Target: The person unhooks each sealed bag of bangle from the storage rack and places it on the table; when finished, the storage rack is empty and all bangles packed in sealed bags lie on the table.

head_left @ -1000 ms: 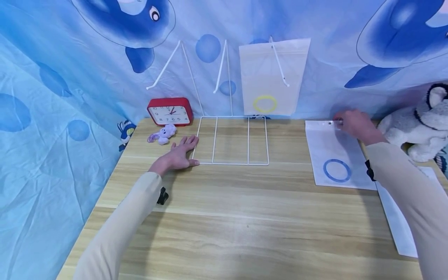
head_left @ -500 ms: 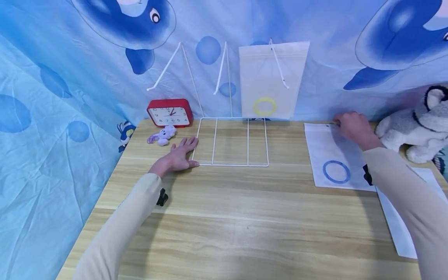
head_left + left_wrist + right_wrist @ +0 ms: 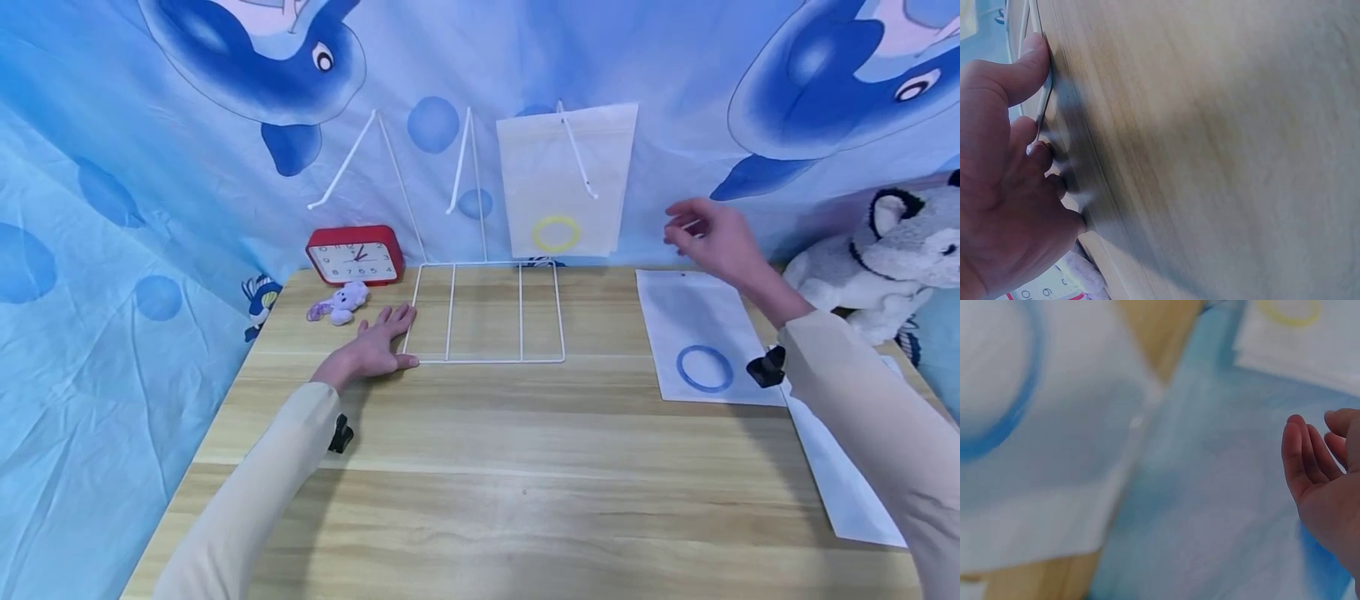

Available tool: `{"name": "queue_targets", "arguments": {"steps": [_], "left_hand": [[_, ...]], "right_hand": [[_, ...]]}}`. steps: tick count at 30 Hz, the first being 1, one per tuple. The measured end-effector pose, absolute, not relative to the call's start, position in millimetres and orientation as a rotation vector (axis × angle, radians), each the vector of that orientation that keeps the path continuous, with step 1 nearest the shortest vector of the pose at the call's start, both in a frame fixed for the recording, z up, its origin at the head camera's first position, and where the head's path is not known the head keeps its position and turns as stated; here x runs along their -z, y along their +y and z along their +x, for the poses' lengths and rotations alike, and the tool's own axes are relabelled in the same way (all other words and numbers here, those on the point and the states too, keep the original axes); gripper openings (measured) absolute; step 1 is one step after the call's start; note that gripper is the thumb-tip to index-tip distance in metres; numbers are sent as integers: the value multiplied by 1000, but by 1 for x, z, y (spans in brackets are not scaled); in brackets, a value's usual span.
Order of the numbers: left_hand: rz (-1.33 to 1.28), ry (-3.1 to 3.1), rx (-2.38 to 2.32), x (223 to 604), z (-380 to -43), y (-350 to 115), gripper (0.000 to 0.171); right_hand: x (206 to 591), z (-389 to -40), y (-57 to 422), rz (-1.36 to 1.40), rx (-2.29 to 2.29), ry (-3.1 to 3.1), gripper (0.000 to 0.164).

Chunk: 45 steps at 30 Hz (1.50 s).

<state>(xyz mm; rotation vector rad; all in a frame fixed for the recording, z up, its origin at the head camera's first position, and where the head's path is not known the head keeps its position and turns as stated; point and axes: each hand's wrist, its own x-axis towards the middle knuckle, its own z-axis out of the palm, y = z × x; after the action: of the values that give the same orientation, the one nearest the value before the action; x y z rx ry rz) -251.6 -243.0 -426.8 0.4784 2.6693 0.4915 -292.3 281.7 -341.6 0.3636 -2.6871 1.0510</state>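
A white wire rack (image 3: 483, 361) stands at the back of the table, its base flat and its three hook arms pointing forward. My left hand (image 3: 367, 346) rests spread at the base's front left corner, the thumb along the front bar (image 3: 1041, 106). From the right-hand hook hang white plastic bags (image 3: 566, 179) with a yellow ring printed low on the front. My right hand (image 3: 716, 237) is raised with loosely bent fingers and nothing between them, seen too in the right wrist view. Below it lies a white bag with a blue ring (image 3: 705, 368), a small hole at its top edge.
A red alarm clock (image 3: 355, 254) and a small lilac plush toy (image 3: 345, 302) sit left of the rack. At the right are a grey and white plush husky (image 3: 877, 258) and another white sheet or bag (image 3: 840, 467), partly under my forearm. A blue dolphin-print cloth (image 3: 97, 350) hangs behind.
My right hand has left the top edge of the blue-ringed bag and risen up and to the left, empty. My left hand has stayed on the rack. The head view has tilted up slightly.
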Motion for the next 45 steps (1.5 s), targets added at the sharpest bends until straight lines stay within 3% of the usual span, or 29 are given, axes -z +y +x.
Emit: {"name": "queue_targets", "arguments": {"steps": [8,17,45], "left_hand": [[473,2682,-486,428,-251,-245,91],[477,2680,-490,429,-252,-245,92],[475,2683,-502,428,-244,-243,90]], "right_hand": [[296,-292,239,341,-1428,-2409,41],[265,-304,214,253,-1590,-2271,33],[251,-311,197,203,-1612,-2242,21]]}}
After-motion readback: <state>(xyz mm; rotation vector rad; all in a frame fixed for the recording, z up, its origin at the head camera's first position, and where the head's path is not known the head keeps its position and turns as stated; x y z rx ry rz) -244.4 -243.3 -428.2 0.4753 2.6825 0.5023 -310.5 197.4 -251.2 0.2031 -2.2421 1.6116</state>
